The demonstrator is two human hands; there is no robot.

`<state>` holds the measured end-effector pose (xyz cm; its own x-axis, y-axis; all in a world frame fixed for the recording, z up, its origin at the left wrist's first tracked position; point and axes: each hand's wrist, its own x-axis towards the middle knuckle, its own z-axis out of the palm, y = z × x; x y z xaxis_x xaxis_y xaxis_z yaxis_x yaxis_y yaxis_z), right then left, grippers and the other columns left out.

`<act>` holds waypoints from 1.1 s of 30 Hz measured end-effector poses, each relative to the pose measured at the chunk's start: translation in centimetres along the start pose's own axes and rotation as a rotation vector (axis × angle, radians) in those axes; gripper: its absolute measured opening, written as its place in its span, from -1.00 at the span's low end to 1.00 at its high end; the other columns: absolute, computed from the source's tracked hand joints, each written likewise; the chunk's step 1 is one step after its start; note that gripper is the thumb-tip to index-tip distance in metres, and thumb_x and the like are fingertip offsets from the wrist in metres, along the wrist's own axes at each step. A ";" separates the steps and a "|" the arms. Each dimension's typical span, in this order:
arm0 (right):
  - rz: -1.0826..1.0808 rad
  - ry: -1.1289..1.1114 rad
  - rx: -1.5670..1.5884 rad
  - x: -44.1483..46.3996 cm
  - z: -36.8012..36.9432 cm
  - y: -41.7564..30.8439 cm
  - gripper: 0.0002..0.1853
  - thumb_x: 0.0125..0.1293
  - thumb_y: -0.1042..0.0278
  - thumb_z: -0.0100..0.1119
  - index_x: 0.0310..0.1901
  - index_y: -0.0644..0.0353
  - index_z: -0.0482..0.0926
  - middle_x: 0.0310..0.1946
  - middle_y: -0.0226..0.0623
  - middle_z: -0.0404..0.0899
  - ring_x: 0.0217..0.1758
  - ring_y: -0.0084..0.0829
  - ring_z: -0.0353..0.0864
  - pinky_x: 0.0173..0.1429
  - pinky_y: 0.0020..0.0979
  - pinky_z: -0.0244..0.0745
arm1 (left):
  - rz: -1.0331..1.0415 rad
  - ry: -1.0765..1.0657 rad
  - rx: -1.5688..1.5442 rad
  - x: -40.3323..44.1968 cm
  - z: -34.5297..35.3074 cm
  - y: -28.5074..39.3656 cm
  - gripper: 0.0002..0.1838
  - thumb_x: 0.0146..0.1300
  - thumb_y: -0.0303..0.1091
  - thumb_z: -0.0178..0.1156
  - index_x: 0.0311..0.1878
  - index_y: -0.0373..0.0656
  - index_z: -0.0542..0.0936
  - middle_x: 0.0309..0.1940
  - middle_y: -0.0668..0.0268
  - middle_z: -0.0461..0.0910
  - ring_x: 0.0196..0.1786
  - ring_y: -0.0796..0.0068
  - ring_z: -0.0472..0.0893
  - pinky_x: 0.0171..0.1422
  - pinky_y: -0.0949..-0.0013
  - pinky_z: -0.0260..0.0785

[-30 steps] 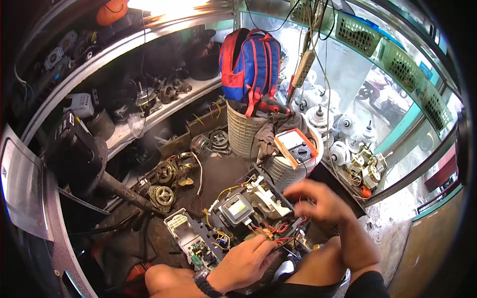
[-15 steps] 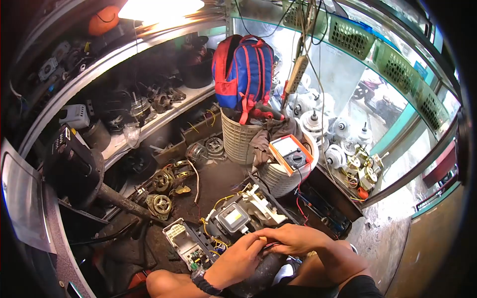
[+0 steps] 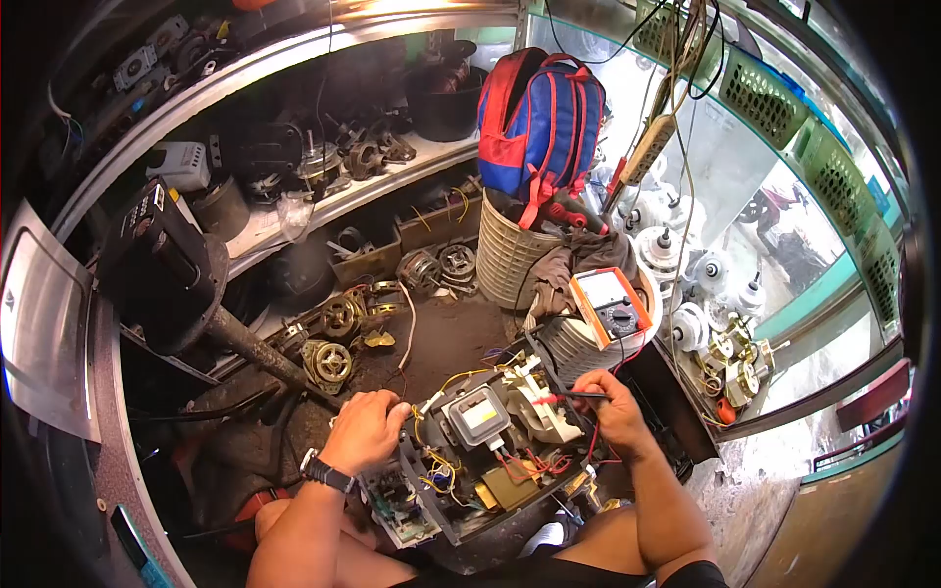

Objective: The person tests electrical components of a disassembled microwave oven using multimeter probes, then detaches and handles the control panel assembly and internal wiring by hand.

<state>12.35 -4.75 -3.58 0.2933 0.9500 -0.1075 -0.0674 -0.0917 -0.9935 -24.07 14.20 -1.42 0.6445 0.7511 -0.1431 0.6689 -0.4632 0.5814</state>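
Observation:
An opened appliance chassis [image 3: 451, 534] lies in front of me, with a grey box [image 3: 477, 416], a transformer [image 3: 511, 487] and loose coloured wires inside. My left hand [image 3: 369, 431] is at its left side, fingers bent over the upper end of a control panel [image 3: 400, 512] with a green circuit board; the fingertips are partly hidden. At the chassis's right side, my right hand [image 3: 610, 410] is closed on test probes, a black one [image 3: 586, 395] and a red one [image 3: 549, 400] pointing left over white plastic parts. An orange-edged multimeter [image 3: 618, 319] stands beyond it.
A red and blue backpack [image 3: 545, 127] sits on a tall ribbed basket [image 3: 510, 257]. Motor parts [image 3: 331, 363] lie on the floor to the left, beside a black machine on a post [image 3: 162, 265]. White gear units [image 3: 708, 269] stand by the glass at right.
My hands, together over the chassis before, are now apart: the left on the panel side, the right on the far right. The transformer and red wires are uncovered. The camera view has shifted.

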 end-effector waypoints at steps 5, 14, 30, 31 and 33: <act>-0.349 0.163 -0.488 -0.8 2.2 0.6 -0.87 0.63 0.39 0.15 -0.05 0.29 0.54 -0.08 -0.18 0.62 -0.05 -0.31 0.62 0.14 -0.35 0.52 | -0.048 0.071 0.015 -0.4 0.6 1.0 -0.72 0.48 -0.24 0.14 -0.08 -0.28 0.67 -0.13 -0.06 0.73 0.07 -0.14 0.63 0.25 -0.08 0.43; -0.537 0.211 -0.814 -5.8 1.8 0.2 -0.89 0.53 0.45 0.23 -0.07 0.29 0.53 -0.07 0.02 0.63 -0.12 0.02 0.67 -0.04 -0.18 0.61 | 0.110 0.047 0.059 -4.5 0.5 4.1 -0.75 0.43 -0.31 0.20 0.01 -0.31 0.61 -0.11 -0.02 0.67 0.06 -0.11 0.62 0.21 -0.06 0.42; -0.185 0.125 -0.858 -13.0 -0.4 -0.8 -0.89 0.59 0.41 0.17 -0.04 0.27 0.52 -0.01 -0.09 0.60 -0.10 -0.11 0.61 0.05 -0.28 0.53 | 0.332 -0.009 0.061 -9.3 2.5 6.5 -0.59 0.27 -0.36 0.28 0.16 -0.28 0.54 0.08 0.04 0.64 0.27 -0.05 0.59 0.38 -0.02 0.33; -0.185 0.128 -0.862 -12.9 -0.6 -1.6 -0.89 0.59 0.41 0.17 -0.04 0.27 0.52 -0.01 -0.09 0.60 -0.10 -0.11 0.61 0.05 -0.28 0.53 | 0.336 -0.008 0.058 -9.2 2.4 6.6 -0.59 0.27 -0.36 0.28 0.16 -0.28 0.54 0.08 0.04 0.64 0.27 -0.05 0.59 0.38 -0.02 0.33; -0.001 0.062 -0.728 -12.6 -0.7 -3.1 -0.89 0.61 0.41 0.15 -0.05 0.27 0.53 0.02 -0.13 0.60 -0.05 -0.23 0.58 0.10 -0.34 0.50 | 0.302 -0.062 0.008 -9.2 2.0 6.7 -0.62 0.26 -0.34 0.30 0.11 -0.25 0.56 0.01 0.10 0.65 0.19 0.05 0.62 0.30 0.03 0.36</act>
<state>9.52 -16.66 0.79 0.3480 0.9335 -0.0867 0.5782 -0.2865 -0.7640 -24.78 3.24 2.25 0.8357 0.5489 -0.0141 0.4466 -0.6646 0.5991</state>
